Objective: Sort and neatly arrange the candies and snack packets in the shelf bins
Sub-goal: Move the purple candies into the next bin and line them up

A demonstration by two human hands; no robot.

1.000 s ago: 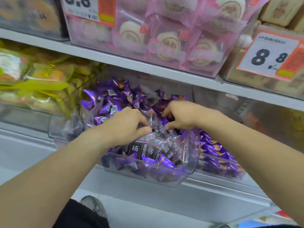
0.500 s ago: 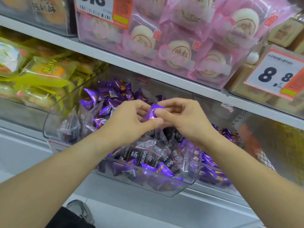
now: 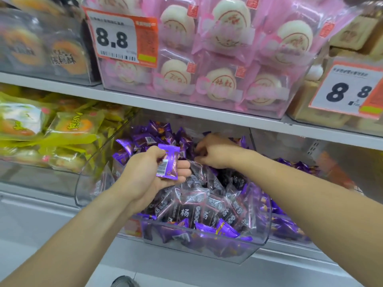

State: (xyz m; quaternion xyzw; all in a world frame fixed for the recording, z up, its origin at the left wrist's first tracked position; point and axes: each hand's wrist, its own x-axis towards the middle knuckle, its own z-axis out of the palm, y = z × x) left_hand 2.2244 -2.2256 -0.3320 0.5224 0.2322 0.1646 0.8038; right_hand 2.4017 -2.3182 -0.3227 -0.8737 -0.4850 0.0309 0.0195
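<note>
A clear plastic bin (image 3: 207, 253) on the lower shelf holds purple-wrapped candies (image 3: 149, 139) at the back and dark candies in clear wrappers (image 3: 199, 212) at the front. My left hand (image 3: 149, 175) is palm up over the bin and holds one purple candy packet (image 3: 166, 162) with its barcode showing. My right hand (image 3: 215, 151) reaches into the back of the bin with curled fingers among the purple candies; what it pinches is hidden.
Yellow snack packets (image 3: 62, 129) fill the bin to the left. More purple candies (image 3: 290, 224) lie in the bin to the right. The upper shelf (image 3: 186, 106) carries pink-wrapped cakes (image 3: 217, 83), two 8.8 price tags (image 3: 116, 40) and brown boxes (image 3: 356, 34).
Both hands pinched one purple candy together half a second ago. Now the left hand has turned palm up with the candy, and the right hand has let go and moved back into the pile.
</note>
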